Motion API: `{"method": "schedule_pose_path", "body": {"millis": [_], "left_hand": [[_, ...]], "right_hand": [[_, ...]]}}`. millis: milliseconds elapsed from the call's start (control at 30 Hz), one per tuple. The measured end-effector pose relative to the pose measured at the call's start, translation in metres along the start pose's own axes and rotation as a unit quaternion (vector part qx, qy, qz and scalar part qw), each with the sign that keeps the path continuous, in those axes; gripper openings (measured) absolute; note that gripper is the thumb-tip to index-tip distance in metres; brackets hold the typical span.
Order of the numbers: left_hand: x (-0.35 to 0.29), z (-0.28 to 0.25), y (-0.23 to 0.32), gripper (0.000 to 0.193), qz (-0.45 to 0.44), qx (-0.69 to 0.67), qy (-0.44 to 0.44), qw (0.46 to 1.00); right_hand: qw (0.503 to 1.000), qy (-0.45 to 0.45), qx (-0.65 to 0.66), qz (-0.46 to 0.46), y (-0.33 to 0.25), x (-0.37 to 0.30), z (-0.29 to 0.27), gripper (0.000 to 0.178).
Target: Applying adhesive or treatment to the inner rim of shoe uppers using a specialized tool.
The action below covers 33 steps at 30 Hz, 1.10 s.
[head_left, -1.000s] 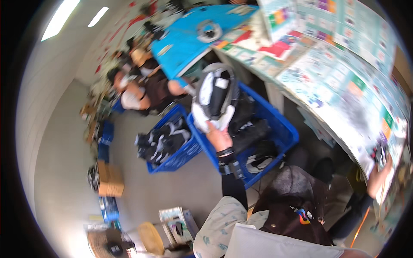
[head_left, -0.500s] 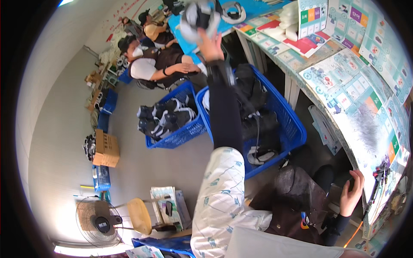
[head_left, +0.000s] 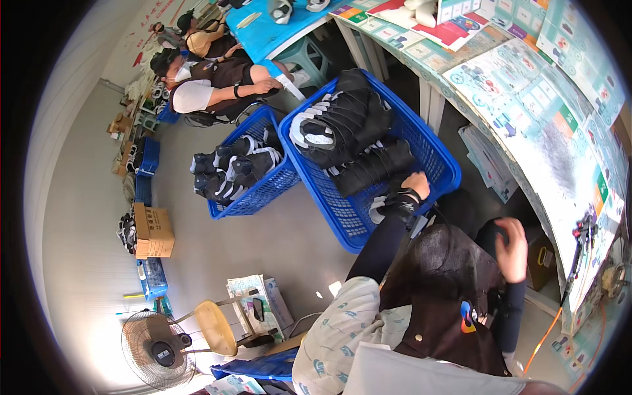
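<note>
My left hand [head_left: 416, 185] is over the near right end of a large blue plastic basket [head_left: 429, 148], its fingers curled in. Whatever they may hold is hidden. Stacked black shoe uppers [head_left: 349, 118] with white-grey edges fill the basket's far part, and a rolled-looking black bundle [head_left: 374, 168] lies nearer. Beside my left wrist shows a grey-white shoe upper [head_left: 377, 209], partly covered by my arm. My right hand [head_left: 512, 250] is raised off the right side of my brown apron [head_left: 431, 322], fingers loosely apart and nothing in them.
A smaller blue basket [head_left: 255, 191] of black-and-grey shoes stands to the left. Beyond it sits a co-worker [head_left: 214, 92] by a blue-topped table [head_left: 263, 38]. A paper-covered workbench [head_left: 520, 105] curves along the right. Toward the lower left are a fan [head_left: 158, 349], a chair [head_left: 216, 328] and a carton [head_left: 153, 230].
My left hand has come back from the blue table to the basket. The grey-and-black shoe upper it carried is now on that table. My right hand has shifted left, and the view has moved.
</note>
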<state>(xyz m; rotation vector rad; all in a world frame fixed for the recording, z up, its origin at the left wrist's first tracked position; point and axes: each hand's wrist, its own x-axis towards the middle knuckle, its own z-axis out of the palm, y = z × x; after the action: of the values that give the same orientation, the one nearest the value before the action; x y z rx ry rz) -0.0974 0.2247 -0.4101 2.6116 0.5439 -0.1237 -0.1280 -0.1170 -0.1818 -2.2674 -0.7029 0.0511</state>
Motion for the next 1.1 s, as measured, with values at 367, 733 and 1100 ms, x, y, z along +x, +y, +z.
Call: {"method": "schedule_pose_path", "body": {"millis": [367,733,1100], "left_hand": [[-0.006,0.086,0.000,0.036,0.010,0.305,-0.156,0.939],[-0.030,0.066,-0.026,0.036,-0.002,0.208,-0.145,0.967],[-0.047,0.037,-0.051,0.037,-0.018,0.125,-0.118,0.985]], "right_hand": [[0.951,-0.219,0.047,-0.215,-0.093,0.060,0.156,0.029],[0.950,-0.215,-0.027,-0.225,-0.108,0.041,0.162,0.036],[0.950,-0.239,-0.007,-0.202,-0.113,0.036,0.146,0.027]]}}
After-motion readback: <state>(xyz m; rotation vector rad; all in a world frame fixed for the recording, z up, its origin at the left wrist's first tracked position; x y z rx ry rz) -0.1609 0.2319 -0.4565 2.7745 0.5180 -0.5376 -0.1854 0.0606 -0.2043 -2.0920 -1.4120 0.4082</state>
